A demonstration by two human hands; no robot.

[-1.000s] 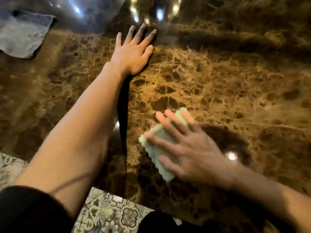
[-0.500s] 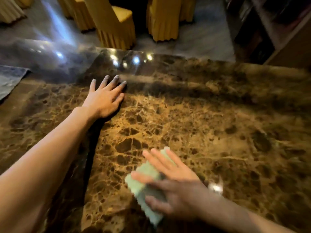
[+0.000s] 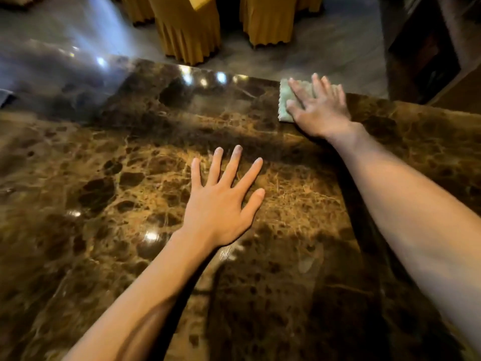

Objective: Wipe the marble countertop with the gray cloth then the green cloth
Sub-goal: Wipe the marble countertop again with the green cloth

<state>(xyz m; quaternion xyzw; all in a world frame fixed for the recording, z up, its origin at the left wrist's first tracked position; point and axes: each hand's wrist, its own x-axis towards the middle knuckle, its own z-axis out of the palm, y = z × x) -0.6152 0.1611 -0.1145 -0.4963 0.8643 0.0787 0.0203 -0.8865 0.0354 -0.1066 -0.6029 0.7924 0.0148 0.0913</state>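
The brown marble countertop (image 3: pixel 109 194) fills most of the head view. My right hand (image 3: pixel 318 110) presses flat on the green cloth (image 3: pixel 285 100) at the counter's far edge, fingers spread over it; only the cloth's left part and a strip past my fingertips show. My left hand (image 3: pixel 221 199) lies flat on the marble near the middle, fingers apart, holding nothing. A small grey corner (image 3: pixel 4 96) shows at the far left edge; I cannot tell whether it is the gray cloth.
Beyond the counter's far edge stand chairs in yellow covers (image 3: pixel 190 29) on a grey floor. A dark wooden cabinet (image 3: pixel 429 48) stands at the back right. Ceiling lights glare on the polished stone (image 3: pixel 203 79).
My right hand has pushed the green cloth from near the front of the counter out to its far edge. The left hand stays flat on the marble. The view has tilted up and left.
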